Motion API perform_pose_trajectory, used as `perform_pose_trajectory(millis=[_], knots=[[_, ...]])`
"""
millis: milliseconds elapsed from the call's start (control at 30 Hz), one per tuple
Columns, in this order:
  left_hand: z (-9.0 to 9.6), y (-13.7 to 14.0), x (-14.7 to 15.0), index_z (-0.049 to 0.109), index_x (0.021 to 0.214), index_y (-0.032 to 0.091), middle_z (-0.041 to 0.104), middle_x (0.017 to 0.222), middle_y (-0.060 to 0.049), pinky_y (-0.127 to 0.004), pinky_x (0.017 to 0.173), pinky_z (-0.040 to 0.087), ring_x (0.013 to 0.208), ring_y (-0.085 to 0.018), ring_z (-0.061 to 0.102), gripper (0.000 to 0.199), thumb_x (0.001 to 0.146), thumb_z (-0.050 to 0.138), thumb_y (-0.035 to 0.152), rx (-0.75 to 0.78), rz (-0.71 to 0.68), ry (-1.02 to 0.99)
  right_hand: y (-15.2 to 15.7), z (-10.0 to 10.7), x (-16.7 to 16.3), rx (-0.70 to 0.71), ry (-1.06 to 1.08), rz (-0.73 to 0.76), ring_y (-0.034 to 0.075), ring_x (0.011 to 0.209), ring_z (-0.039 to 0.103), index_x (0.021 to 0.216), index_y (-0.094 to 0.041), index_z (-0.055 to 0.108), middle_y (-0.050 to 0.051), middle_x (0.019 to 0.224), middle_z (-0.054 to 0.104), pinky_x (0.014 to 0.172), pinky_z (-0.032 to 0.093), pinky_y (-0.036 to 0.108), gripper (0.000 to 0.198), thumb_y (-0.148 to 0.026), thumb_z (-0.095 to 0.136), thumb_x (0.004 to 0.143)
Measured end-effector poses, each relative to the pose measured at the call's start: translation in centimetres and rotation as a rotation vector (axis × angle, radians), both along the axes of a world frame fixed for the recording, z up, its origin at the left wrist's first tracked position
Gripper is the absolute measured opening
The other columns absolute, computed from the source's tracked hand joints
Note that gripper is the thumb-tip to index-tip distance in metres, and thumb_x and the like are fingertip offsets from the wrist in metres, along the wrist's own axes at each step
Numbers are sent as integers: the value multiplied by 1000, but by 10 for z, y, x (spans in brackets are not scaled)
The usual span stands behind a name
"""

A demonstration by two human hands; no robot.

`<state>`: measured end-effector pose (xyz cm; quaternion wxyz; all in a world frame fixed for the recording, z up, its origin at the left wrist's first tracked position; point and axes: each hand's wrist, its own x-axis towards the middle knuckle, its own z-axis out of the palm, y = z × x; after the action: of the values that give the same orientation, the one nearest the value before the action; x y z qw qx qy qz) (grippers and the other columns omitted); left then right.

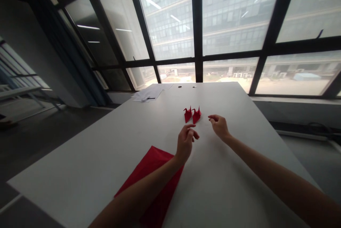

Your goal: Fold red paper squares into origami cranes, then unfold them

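Observation:
Two red paper cranes (192, 115) stand side by side on the white table (106, 157), tails and necks pointing up. Just in front of them hovers my left hand (186, 139), its fingers loosely bent and apart, with nothing held. My right hand (218, 125) is to the right of the cranes, not touching them. Its fingers are curled, and a small gap shows between thumb and index finger, with nothing visible in it. Under my left forearm lies a large sheet of red paper (156, 160), partly covered by the arm.
White papers (150, 92) with a dark pen-like item (151, 98) lie at the table's far left. Two small round holes or discs (179, 86) are near the far edge. Tall framed windows (170, 14) stand behind the table, with a dark curtain (64, 50) at left.

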<state>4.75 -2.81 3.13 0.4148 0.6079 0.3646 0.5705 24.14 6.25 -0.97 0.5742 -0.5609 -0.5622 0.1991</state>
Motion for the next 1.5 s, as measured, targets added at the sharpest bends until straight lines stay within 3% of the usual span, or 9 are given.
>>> perform_pose_trajectory(millis=[133,300,400,500,567,733,1000,1167,1500], knots=[[14,13,-27,58,108,17,63,68,1,-23,58,42,62,-12,58,23,92,45,26,43,99,-30,-60,8,-54,13,-59,171,20,78,65,93,-18,74,6,88,74,76,51,34,23,-18,54,81],[10,13,-100,59,107,16,62,68,1,-23,57,43,63,-13,58,22,91,47,25,58,255,76,-148,14,-132,179,-539,736,21,101,60,111,-26,70,7,106,69,92,46,35,25,-20,59,89],[0,1,-140,61,106,17,66,75,-1,-26,63,47,69,-15,61,22,93,46,25,89,276,293,-163,16,-146,263,-755,933,23,106,59,108,-28,72,4,107,69,101,41,39,20,-31,64,89],[-12,-17,-159,64,107,18,72,95,-6,-33,84,51,89,-19,67,23,95,46,26,118,118,626,-147,17,-125,246,-754,923,20,104,62,100,-26,75,4,107,71,101,42,35,17,-26,60,91],[-19,-27,-158,63,122,22,67,124,-8,-40,104,43,117,-23,60,31,96,47,30,176,-48,871,-132,16,-98,215,-722,895,19,100,64,96,-24,76,5,107,72,97,44,32,19,-20,58,91],[-26,-26,-121,22,156,29,22,162,-7,-51,122,12,150,-31,20,76,93,51,59,249,-324,1251,-119,12,-38,90,-714,693,19,100,64,95,-22,73,5,107,72,95,47,32,21,-17,54,93],[-29,5,-80,11,157,32,14,163,-6,-52,122,1,151,-28,14,83,91,44,69,340,-408,1309,-137,-4,-7,-36,-844,379,26,125,54,129,-23,62,9,137,59,107,40,43,35,-28,52,96],[-33,11,-91,5,157,30,11,164,-6,-49,122,0,152,-26,13,74,98,36,61,338,-425,1336,-137,-5,-1,-104,-879,432,27,140,41,145,-22,47,9,152,45,116,29,48,54,-43,52,96],[-34,11,-90,12,157,34,16,163,-3,-47,123,3,151,-24,15,66,100,36,56,329,-402,1304,-132,-12,3,-128,-841,428,27,141,39,145,-24,48,8,151,46,116,29,49,56,-44,56,93]])
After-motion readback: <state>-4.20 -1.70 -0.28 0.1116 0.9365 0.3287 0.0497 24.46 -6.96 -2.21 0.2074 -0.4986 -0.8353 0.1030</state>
